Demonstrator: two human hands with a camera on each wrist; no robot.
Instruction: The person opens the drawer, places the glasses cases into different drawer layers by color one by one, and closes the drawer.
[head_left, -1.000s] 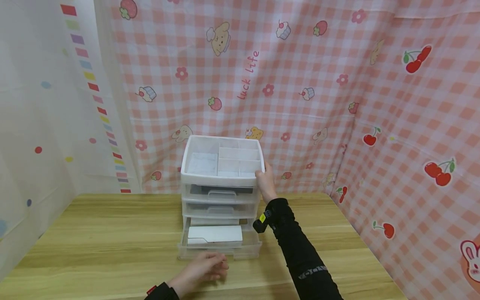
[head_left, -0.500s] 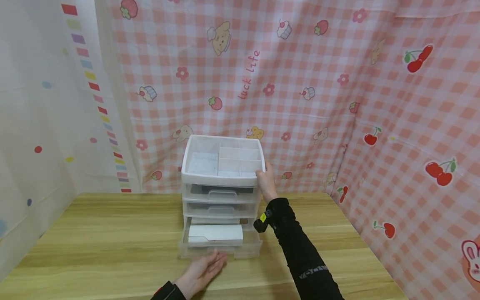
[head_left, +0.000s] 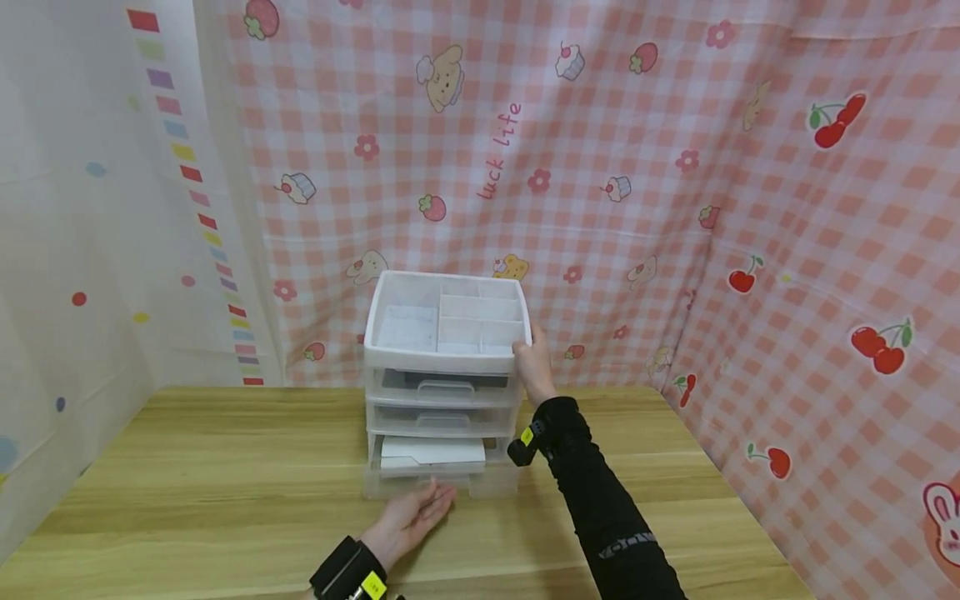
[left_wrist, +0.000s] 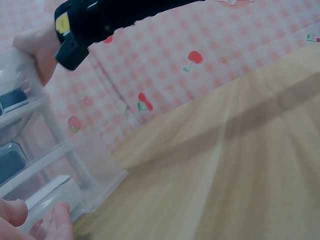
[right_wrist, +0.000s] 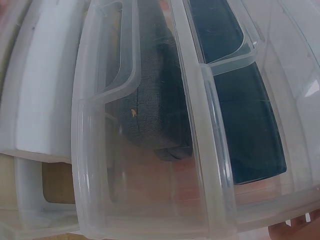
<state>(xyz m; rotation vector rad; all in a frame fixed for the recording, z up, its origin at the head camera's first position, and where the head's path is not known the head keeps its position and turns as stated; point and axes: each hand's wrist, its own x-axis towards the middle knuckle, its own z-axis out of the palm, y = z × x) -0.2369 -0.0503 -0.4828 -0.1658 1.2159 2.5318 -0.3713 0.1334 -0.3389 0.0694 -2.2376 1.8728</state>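
A white plastic drawer organizer (head_left: 440, 363) with clear drawers stands on the table. My right hand (head_left: 533, 367) grips its upper right edge, thumb on the top tray's rim. The bottom drawer (head_left: 495, 481) sticks out a little, with a white box (head_left: 433, 451) inside. Against that drawer's front, my left hand (head_left: 412, 515) presses with nearly straight fingers, palm turned upward. In the left wrist view, the left fingers (left_wrist: 62, 220) overlap the drawer front beside the white box. Both drawers above are closed; through their fronts the right wrist view shows a dark grey item (right_wrist: 155, 85) and a dark blue one (right_wrist: 252, 125).
The organizer's top tray (head_left: 408, 329) is divided into several compartments. Behind the wooden table (head_left: 247, 475) hangs a pink checked cloth (head_left: 480, 150), which continues along the right side. A white dotted cloth (head_left: 75, 233) hangs at left.
The bottom drawer has slid further into the organizer. My left hand has turned palm up and moved forward with the drawer front. My right hand keeps its grip on the organizer.
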